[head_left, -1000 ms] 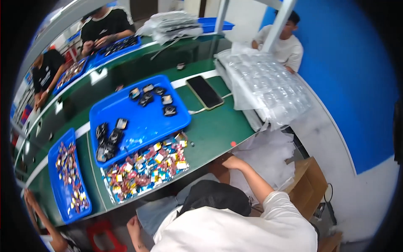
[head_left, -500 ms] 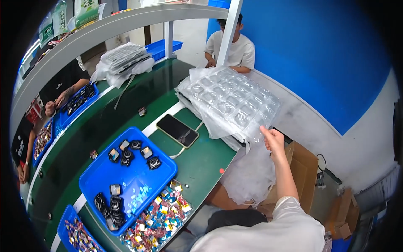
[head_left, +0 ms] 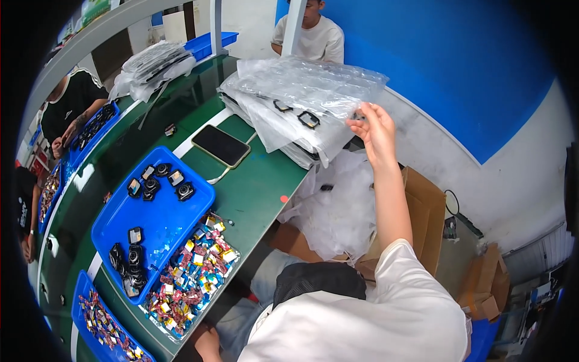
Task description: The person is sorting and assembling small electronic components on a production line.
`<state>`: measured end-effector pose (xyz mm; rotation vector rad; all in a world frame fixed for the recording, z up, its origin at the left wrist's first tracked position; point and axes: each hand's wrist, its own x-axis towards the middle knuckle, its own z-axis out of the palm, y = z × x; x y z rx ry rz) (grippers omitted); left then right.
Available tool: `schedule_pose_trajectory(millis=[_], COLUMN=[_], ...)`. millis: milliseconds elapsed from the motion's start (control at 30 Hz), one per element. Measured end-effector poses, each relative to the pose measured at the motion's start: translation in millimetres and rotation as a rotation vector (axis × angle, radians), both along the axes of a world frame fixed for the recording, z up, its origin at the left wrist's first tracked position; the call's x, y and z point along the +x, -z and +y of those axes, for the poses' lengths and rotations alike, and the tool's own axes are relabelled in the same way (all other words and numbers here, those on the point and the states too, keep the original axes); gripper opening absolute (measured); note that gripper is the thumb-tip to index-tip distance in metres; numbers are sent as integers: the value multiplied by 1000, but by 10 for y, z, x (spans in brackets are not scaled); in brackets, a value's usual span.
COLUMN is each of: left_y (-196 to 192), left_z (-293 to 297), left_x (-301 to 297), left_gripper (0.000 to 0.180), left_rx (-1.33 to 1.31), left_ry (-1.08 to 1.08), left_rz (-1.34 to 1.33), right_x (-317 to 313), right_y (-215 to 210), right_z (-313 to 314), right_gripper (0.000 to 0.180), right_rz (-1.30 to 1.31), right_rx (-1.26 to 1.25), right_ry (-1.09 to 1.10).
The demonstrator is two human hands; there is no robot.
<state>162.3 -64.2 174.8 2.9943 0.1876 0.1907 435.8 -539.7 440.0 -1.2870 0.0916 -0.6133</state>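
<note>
My right hand (head_left: 377, 136) is closed in a pinch on the near right corner of a clear plastic blister tray (head_left: 325, 81), its near side lifted off the stack. Below it, two black frame-shaped parts (head_left: 309, 119) lie on a white sheet (head_left: 277, 128) of the stack. My left hand (head_left: 207, 341) is low at the table's near edge, beside a pile of small wired parts (head_left: 196, 265) in pink, blue, white and yellow; its fingers are hidden. Further left, a blue tray (head_left: 160, 211) holds several small black camera-like units (head_left: 186, 191).
A phone (head_left: 221, 145) lies on the green table (head_left: 253, 196). At lower left is another blue tray (head_left: 90, 279) of wired parts. White plastic sheeting (head_left: 338, 208) and cardboard boxes (head_left: 422, 217) stand right of the table. Co-workers (head_left: 319, 36) sit across and at far left.
My right hand has raised the clear tray's near edge, uncovering black frames beneath. The whole view has shifted, and my left hand has come into sight at the lower edge.
</note>
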Motion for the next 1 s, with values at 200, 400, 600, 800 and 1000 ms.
schedule_pose_trajectory(millis=[200,400,600,800,1000], left_y=[-292,-786,-575,-780,-674], left_z=[-194,-752,-792,-940,-1006], left_x=[48,365,219,125,354], left_gripper=[22,21,18,17,16], left_rx=[-113,-598,-551,-385,-256], left_ry=[-25,-135,-94,-212,32], left_rz=[-104,155,137,230,219], right_x=[-127,-161,-59,232,295], right_y=[156,2864,4611,5134,6093], right_z=[-250,-759,-393,-151,-429], right_gripper=[33,13,17,33,28], right_rz=[149,471,706,1321,1151], right_rx=[-194,-730,-1073,-914,-1078], right_ry=[120,63,-231,-154,-188])
